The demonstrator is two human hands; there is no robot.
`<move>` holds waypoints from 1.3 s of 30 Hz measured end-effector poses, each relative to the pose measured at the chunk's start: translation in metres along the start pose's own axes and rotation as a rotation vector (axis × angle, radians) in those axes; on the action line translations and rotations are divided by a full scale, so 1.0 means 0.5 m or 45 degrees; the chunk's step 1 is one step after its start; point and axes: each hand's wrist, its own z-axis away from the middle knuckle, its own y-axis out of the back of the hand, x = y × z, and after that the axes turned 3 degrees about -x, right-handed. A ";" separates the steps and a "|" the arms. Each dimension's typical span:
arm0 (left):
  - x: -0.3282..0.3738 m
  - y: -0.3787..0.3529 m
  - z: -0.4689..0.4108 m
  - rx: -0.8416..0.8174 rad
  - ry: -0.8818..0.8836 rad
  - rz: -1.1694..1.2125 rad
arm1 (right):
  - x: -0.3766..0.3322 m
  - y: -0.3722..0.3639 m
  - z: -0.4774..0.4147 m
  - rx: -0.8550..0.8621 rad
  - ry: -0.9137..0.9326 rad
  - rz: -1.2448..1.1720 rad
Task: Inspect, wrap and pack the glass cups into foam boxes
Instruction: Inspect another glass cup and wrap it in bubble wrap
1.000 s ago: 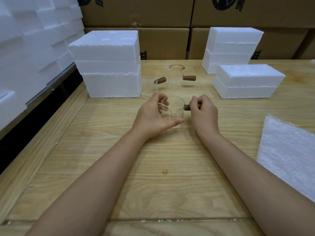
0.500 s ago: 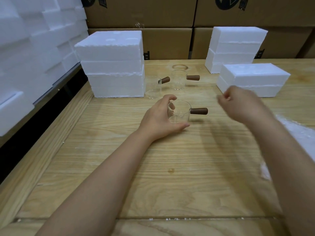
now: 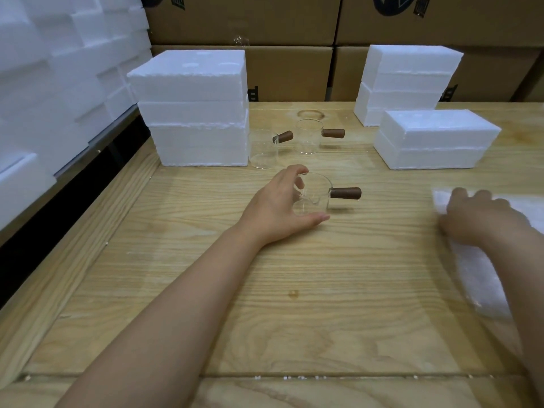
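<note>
A clear glass cup [image 3: 316, 195] with a brown wooden handle pointing right stands on the wooden table [image 3: 294, 290]. My left hand [image 3: 279, 206] curls round its left side, thumb in front and fingers behind. My right hand [image 3: 482, 219] lies at the far right on the sheet of bubble wrap [image 3: 482, 278], fingers bent over its near corner; whether they pinch it is unclear. Two more glass cups with wooden handles, one on the left [image 3: 265, 148] and one on the right [image 3: 309, 136], stand behind.
A tall stack of white foam boxes [image 3: 191, 107] stands at the back left. Another stack [image 3: 409, 81] and a lower foam box [image 3: 435, 139] are at the back right. Cardboard cartons [image 3: 294, 54] line the far edge. Foam pieces [image 3: 59, 69] are piled along the left.
My right hand let go of the cup's handle and moved right and down onto the bubble wrap. My left hand stays round the cup.
</note>
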 end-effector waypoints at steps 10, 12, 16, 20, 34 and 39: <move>-0.007 0.000 -0.004 -0.003 0.001 0.060 | -0.019 0.002 0.015 0.387 0.202 -0.445; -0.008 0.000 -0.006 -0.004 0.001 0.072 | -0.014 0.007 0.018 0.478 0.198 -0.564; -0.012 -0.001 -0.007 0.008 0.000 0.099 | -0.008 0.018 0.024 0.480 0.272 -0.789; -0.014 -0.001 -0.007 0.002 0.001 0.127 | -0.002 0.021 0.032 0.434 0.336 -0.924; -0.007 0.007 -0.005 -0.087 -0.031 0.235 | 0.017 0.099 0.009 1.313 0.393 -0.631; -0.005 0.007 -0.003 -0.105 -0.009 0.282 | -0.078 0.125 0.117 1.500 1.001 -0.828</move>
